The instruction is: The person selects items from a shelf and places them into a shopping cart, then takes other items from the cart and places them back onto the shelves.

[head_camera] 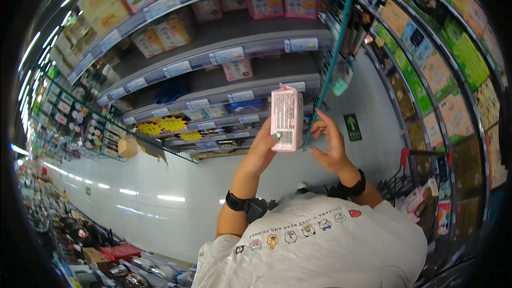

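My left hand [263, 148] grips the lower part of a pink soft plastic pack [286, 120], thumb across its near face. The pack is upright, and a side with small print and a barcode faces up towards me. Just right of it, my right hand [330, 142] is raised with thumb and fingers apart, holding nothing. Behind the pack are the shelves, where a similar small pink pack [238, 69] lies on a middle level and larger pink packs [266, 5] stand on a higher one.
Price-tagged shelving [260, 52] rises in front, with a green wire divider [336, 48] at its right end. A shopping cart [426, 154] holding pink packs stands at the right, beside shelves of boxed goods [460, 116]. Metal kitchenware [144, 264] fills shelves at the lower left.
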`<state>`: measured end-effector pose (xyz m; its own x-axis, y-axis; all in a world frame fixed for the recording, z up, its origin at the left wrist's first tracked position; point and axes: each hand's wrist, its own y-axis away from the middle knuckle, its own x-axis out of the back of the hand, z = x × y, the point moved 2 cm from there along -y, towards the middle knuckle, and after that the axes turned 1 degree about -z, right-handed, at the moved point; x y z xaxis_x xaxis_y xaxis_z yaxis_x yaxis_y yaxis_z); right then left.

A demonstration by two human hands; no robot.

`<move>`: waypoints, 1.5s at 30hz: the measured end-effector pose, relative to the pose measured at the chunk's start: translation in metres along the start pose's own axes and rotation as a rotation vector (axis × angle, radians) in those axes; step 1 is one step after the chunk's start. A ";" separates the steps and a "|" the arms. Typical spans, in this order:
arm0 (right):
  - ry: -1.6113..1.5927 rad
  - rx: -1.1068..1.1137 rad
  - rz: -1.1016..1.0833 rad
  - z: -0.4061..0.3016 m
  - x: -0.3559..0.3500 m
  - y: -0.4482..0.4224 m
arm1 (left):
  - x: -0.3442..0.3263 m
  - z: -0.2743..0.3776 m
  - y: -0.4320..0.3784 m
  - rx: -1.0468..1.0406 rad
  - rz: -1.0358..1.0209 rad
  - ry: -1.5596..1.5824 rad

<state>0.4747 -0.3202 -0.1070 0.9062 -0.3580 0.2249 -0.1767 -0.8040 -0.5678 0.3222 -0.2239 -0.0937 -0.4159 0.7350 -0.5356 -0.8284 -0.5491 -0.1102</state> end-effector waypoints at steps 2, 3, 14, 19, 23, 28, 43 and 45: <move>-0.049 -0.048 0.005 0.011 -0.006 -0.002 | 0.007 0.002 0.006 0.028 -0.010 0.043; -0.084 -0.115 0.034 0.016 -0.007 -0.001 | 0.010 0.001 0.009 0.060 -0.040 0.070; -0.557 -0.384 -0.135 0.040 -0.027 0.009 | 0.024 -0.003 0.017 0.178 -0.130 0.049; -0.487 -0.372 -0.120 0.033 -0.034 -0.002 | 0.029 -0.002 0.017 0.143 -0.101 -0.011; -0.424 -0.177 -0.028 0.025 -0.043 -0.011 | 0.035 0.001 0.013 -0.093 -0.008 -0.208; -0.975 -0.448 -0.098 0.030 -0.047 -0.010 | 0.007 0.033 0.013 -0.369 0.104 -1.004; -1.487 -0.696 -0.051 -0.018 -0.041 -0.037 | -0.014 0.045 0.018 -0.540 0.258 -1.204; -1.601 -0.675 -0.083 -0.016 -0.040 -0.036 | -0.015 0.044 0.016 -0.537 0.263 -1.207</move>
<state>0.4382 -0.2847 -0.0831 0.2989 0.1405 -0.9439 0.1480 -0.9840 -0.0996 0.2984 -0.2260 -0.0507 -0.8368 0.3203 0.4440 -0.5409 -0.6092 -0.5799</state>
